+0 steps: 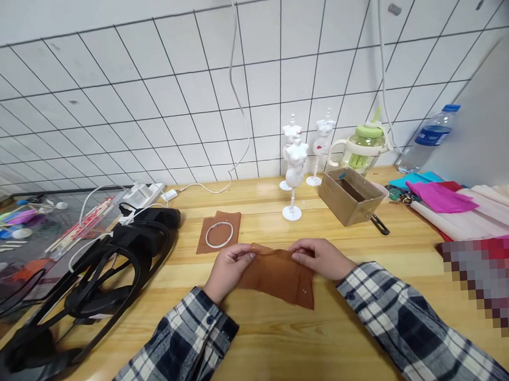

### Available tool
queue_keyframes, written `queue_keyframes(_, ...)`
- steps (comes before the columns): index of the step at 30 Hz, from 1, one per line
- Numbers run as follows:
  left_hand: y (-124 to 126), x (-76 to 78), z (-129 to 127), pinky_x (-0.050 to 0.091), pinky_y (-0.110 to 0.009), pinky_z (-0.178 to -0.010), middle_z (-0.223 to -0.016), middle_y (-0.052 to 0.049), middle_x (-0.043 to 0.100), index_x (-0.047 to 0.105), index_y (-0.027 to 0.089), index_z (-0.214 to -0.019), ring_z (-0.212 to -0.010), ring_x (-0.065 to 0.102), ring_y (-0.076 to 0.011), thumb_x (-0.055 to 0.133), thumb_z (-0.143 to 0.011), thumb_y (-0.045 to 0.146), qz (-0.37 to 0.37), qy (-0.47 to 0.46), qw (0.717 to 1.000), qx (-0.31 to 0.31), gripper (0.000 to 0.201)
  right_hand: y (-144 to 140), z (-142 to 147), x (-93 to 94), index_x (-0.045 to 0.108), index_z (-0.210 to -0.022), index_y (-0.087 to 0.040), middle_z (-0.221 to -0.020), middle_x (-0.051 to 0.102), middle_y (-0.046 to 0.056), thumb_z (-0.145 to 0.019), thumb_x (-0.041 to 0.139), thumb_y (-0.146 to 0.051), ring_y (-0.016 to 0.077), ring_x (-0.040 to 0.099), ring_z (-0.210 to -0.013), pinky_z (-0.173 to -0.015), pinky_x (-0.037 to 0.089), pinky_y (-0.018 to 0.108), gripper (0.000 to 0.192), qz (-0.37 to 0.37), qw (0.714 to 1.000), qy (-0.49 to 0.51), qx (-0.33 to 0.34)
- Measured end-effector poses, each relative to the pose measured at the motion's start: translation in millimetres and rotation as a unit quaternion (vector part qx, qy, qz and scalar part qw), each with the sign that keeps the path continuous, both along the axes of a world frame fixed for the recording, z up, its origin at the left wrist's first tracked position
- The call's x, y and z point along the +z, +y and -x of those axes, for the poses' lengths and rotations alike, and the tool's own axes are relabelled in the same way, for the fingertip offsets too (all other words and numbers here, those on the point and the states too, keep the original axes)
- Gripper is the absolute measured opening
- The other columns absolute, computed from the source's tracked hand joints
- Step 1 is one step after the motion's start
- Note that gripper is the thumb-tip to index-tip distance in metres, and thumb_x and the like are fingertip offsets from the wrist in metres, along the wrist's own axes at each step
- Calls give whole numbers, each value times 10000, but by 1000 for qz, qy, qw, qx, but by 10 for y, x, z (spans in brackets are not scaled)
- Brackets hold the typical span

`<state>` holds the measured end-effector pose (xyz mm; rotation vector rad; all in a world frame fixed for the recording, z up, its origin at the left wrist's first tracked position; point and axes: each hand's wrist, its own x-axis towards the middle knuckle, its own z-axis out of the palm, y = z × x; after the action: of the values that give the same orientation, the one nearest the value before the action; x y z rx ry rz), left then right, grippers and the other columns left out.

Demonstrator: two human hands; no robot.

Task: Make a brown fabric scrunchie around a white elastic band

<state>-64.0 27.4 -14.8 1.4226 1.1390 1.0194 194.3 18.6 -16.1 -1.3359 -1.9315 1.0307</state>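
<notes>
In the head view, the brown cloth (281, 278) is thin, matte and softly creased, roughly four-sided, its top edge sagging a little and its lower right corner drooping to a point. More brown fabric (205, 223) lies flat farther back, with a slim, pale ring (206, 237) on top. Three glossy white dress forms (295, 168) stand upright on round bases near the bench's back edge, beside an open cardboard box (344, 205).

The left hand (231, 266) pinches the cloth's upper left corner between thumb and fingers; the right hand (323, 258) pinches the upper right the same way. Both grips are closed down on the fabric, which spans the gap between them above mid-bench. Whether its lower edge touches the wood is unclear. Plaid sleeves reach in from the near side.

The bench (273, 350) is pale, shiny, striped wood, its back edge meeting a white tiled wall (180, 97). A black framed object (91, 275) sprawls along the left; coloured fabrics (443, 216) heap toward the right edge, below a leaning plastic bottle (430, 136) in the back right corner.
</notes>
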Motion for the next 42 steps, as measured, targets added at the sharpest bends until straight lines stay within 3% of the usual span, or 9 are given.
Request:
queue_keyframes(5,12,-19,20,506,-295,-753,-861,-66,733,694,140,-872,-782,662,-183,738,-693,358,51,-61,997,10,285,-17,-18,-3,696,-1031,-171,-808,691,17,-767,649,-375,151,616,-740,-719,485,290,338,103,986,126,28)
queue_keyframes(10,-41,88,-19,509,-306,-793,-986,-95,720,676,131,-996,-872,663,-201,746,-701,353,85,-46,988,-122,376,-39,-63,14,701,-1038,-153,-726,661,-6,-700,721,-389,126,587,-678,-675,475,262,413,179,967,169,63)
queue_keyframes(16,-1,35,-43,518,-298,-786,-898,-72,733,705,144,-867,-841,662,-193,740,-689,384,38,24,998,-48,301,-12,-146,-3,670,-1131,-161,-656,591,-41,-738,686,-413,89,498,-595,-567,395,208,467,199,967,139,81)
queue_keyframes(24,45,-28,12,526,-326,-828,-937,-68,731,687,150,-934,-865,681,-188,738,-689,292,81,-9,994,-71,288,27,-178,-90,632,-1174,-147,-725,541,-17,-749,670,-376,102,485,-648,-618,397,235,485,179,976,78,92)
queue_keyframes(29,93,65,25,478,-379,-942,-1050,-99,708,687,148,-1000,-1015,643,-222,629,-801,322,-42,-14,998,42,271,-53,-102,52,658,-1069,-184,-803,578,3,-781,623,-285,125,535,-732,-701,433,260,308,111,988,34,104)
queue_keyframes(32,35,154,-52,410,-385,-1020,-1138,-98,684,702,173,-1057,-1106,595,-233,538,-886,389,-120,63,990,-50,320,-135,-18,226,655,-1049,-205,-868,616,14,-797,595,-231,141,571,-819,-754,449,265,260,72,988,38,130)
queue_keyframes(34,-25,189,-113,376,-386,-1040,-1151,-95,680,718,185,-1045,-1142,568,-238,460,-926,435,-155,112,969,-154,378,-182,28,309,647,-1036,-206,-874,630,14,-794,590,-205,138,579,-809,-731,457,255,248,71,985,47,151)
queue_keyframes(37,-86,212,-162,342,-382,-1035,-1084,-90,703,719,193,-1040,-1108,579,-235,402,-937,494,-176,169,936,-252,449,-215,47,347,635,-962,-192,-851,624,12,-782,606,-195,131,571,-778,-683,452,239,183,83,981,48,168)
queue_keyframes(42,-117,277,-168,118,-437,-1120,-1015,-32,708,706,223,-1008,-975,614,-185,533,-881,477,-149,246,918,-273,333,-208,-15,310,599,-974,-180,-781,563,-15,-773,646,-232,112,539,-738,-672,439,231,212,117,973,94,178)
